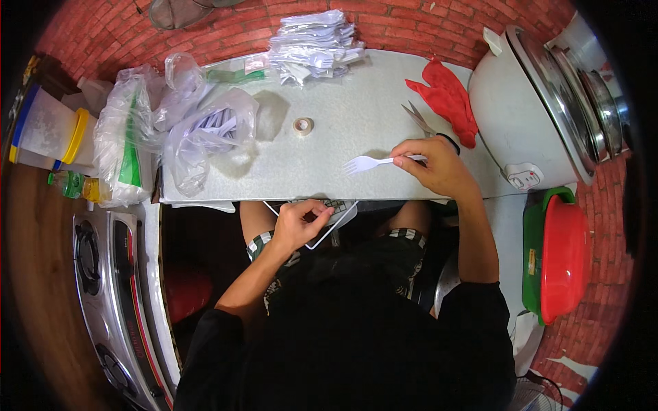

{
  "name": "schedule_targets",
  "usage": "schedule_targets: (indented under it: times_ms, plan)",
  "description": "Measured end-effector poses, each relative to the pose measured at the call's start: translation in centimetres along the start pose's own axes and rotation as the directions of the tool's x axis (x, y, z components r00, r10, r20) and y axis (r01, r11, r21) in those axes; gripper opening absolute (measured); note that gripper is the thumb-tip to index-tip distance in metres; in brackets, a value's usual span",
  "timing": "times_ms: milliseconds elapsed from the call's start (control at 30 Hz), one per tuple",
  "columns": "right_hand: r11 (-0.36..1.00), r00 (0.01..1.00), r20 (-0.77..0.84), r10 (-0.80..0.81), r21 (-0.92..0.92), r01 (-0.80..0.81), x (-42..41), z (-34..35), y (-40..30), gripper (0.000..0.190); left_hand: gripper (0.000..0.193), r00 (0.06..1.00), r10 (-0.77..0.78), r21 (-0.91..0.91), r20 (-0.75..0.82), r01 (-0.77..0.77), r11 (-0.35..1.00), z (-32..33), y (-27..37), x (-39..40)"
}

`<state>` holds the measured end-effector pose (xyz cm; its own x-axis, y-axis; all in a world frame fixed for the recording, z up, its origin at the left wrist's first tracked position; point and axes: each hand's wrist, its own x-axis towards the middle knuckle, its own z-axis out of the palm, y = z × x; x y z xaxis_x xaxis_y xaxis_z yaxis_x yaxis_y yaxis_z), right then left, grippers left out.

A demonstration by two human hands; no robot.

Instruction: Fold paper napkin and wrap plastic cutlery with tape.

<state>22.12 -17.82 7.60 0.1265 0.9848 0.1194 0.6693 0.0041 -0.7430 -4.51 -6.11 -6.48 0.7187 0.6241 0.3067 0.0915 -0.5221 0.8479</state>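
Observation:
My right hand [437, 167] grips a white plastic fork [364, 164] by its handle, just over the right part of the grey-white tabletop [329, 149]. The tines point left. At the table's front edge, above my lap, my left hand [302, 224] is curled with thumb and index finger close together; nothing shows in it. Behind my right hand lie scissors [419, 119], blades pointing away, their handle partly covered by the hand. A roll of tape [303, 126] lies mid-table. To its left, an open clear plastic bag [190, 154] holds loose white plastic forks [218, 125].
A stack of plastic-wrapped cutlery [318, 46] stands at the back edge. A red cloth [447, 103] lies beside a large rice cooker [524, 113] on the right. Red and green basins [565, 259] lean right. A gas stove [110, 308] and bottles [74, 185] are left.

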Motion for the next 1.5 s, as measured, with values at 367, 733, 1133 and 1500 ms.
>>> schedule_targets:
  times_ms: [367,733,1133,1500]
  plan:
    - [0.995,0.997,-0.039,-0.070,0.071,0.073,2.4,3.2,-1.0,0.012,0.020,0.974,-0.214,-0.543,0.071,0.218,0.811,-2.4,3.0,6.7]
    - [0.987,0.985,-0.058,-0.161,0.019,0.162,6.0,6.9,-0.3,0.018,0.017,0.992,-0.082,-0.063,-0.098,0.076,0.995,-5.4,2.5,9.6]
    - [0.985,0.985,-0.034,-0.170,-0.002,0.170,7.7,7.8,-1.0,0.019,0.017,0.983,-0.059,-0.045,-0.172,0.052,0.998,-6.7,1.2,9.3]
    - [0.988,0.988,-0.016,-0.153,-0.002,0.153,7.8,7.8,-1.1,0.018,0.018,0.978,-0.096,-0.089,-0.186,0.081,0.993,-6.6,0.7,9.1]
